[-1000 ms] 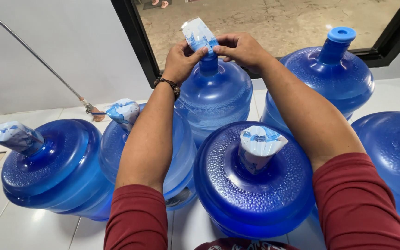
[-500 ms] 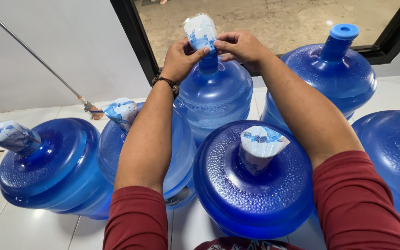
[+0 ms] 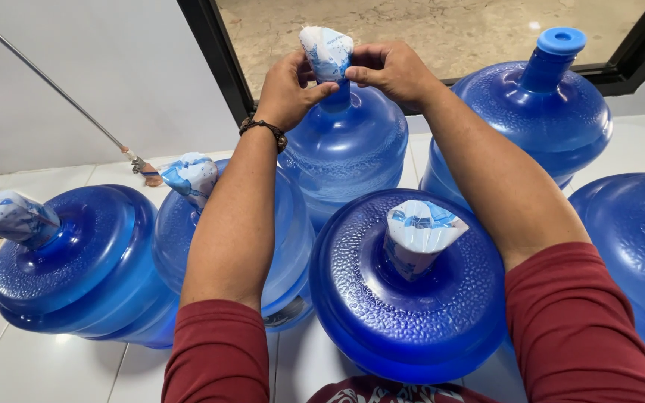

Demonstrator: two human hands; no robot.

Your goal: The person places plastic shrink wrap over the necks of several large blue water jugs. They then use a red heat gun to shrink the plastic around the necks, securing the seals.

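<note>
White floor tiles (image 3: 61,366) carry a cluster of big blue water jugs below a dark-framed window (image 3: 210,67), with a thin metal rod (image 3: 46,82) slanting in from 10 o'clock. Both hands work at 12 o'clock, on the neck of the far middle jug (image 3: 349,149). The left hand (image 3: 289,86) and the right hand (image 3: 393,71) are each closed in a pinch on the white-and-blue plastic seal sleeve (image 3: 326,52) that stands up over that jug's mouth, thumbs and forefingers gripping its sides.

To seat it well, I would judge that the sleeve should be pulled down evenly from both sides, kept square to the neck so it does not wrinkle or ride up on one edge, with the jug kept upright.

Nearer, at 6 o'clock, a jug (image 3: 412,298) already wears a crumpled sleeve (image 3: 416,235), as do two jugs at 8 and 9 o'clock; the jug at 2 o'clock (image 3: 539,112) shows a bare blue cap (image 3: 560,41).

The cap under the held sleeve is hidden, so whether it is fully seated cannot be told. The jug at 3 o'clock (image 3: 636,246) is cut off by the frame edge, and the left forearm covers much of the jug at 8 o'clock (image 3: 289,246).
</note>
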